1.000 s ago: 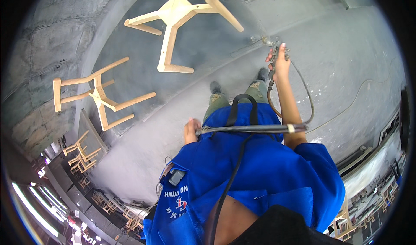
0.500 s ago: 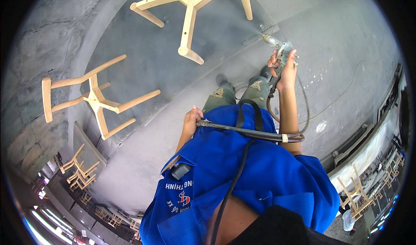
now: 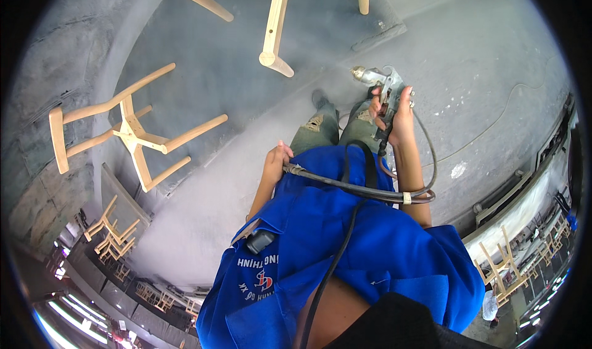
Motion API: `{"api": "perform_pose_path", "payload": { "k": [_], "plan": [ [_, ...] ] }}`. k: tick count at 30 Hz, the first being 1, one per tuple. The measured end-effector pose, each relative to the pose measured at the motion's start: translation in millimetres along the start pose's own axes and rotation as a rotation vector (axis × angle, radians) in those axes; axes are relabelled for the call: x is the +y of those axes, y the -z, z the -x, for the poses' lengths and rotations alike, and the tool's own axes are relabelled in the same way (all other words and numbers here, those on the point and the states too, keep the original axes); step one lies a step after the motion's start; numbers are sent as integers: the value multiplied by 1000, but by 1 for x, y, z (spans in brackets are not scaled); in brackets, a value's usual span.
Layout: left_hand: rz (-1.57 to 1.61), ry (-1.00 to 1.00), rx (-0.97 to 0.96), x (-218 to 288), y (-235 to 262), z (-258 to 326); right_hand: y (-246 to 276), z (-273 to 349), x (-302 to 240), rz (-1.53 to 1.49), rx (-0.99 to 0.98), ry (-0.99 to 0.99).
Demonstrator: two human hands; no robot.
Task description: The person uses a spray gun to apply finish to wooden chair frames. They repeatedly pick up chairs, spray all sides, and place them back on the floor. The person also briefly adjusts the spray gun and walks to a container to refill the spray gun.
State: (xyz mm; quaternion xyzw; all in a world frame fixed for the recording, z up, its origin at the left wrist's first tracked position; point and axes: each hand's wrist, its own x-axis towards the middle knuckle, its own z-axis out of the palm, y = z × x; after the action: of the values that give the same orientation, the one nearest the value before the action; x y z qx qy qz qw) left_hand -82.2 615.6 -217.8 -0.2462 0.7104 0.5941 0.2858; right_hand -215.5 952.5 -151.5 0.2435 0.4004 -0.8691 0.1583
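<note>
Right hand (image 3: 401, 122) is out front, fingers wrapped round spray gun (image 3: 391, 82), nozzle aimed left, apart from chair frame (image 3: 273, 31). Left hand (image 3: 275, 160) sits by hose (image 3: 345, 187); can't tell if fingers pinch it.

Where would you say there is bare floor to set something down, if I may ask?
Bare, flecked floor lies right of the spray gun, between its hose and the thin cord. Another hazy stretch lies between the left wooden frame and the blue shirt. That frame and the upper wooden frame crowd the upper left.
</note>
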Motion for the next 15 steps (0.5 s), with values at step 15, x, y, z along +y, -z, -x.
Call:
{"api": "perform_pose_path", "payload": {
  "k": [15],
  "plan": [
    [-121, 222, 106, -46, -12, -16, 104, -173, 168, 367, 407, -331]
  ]
}}
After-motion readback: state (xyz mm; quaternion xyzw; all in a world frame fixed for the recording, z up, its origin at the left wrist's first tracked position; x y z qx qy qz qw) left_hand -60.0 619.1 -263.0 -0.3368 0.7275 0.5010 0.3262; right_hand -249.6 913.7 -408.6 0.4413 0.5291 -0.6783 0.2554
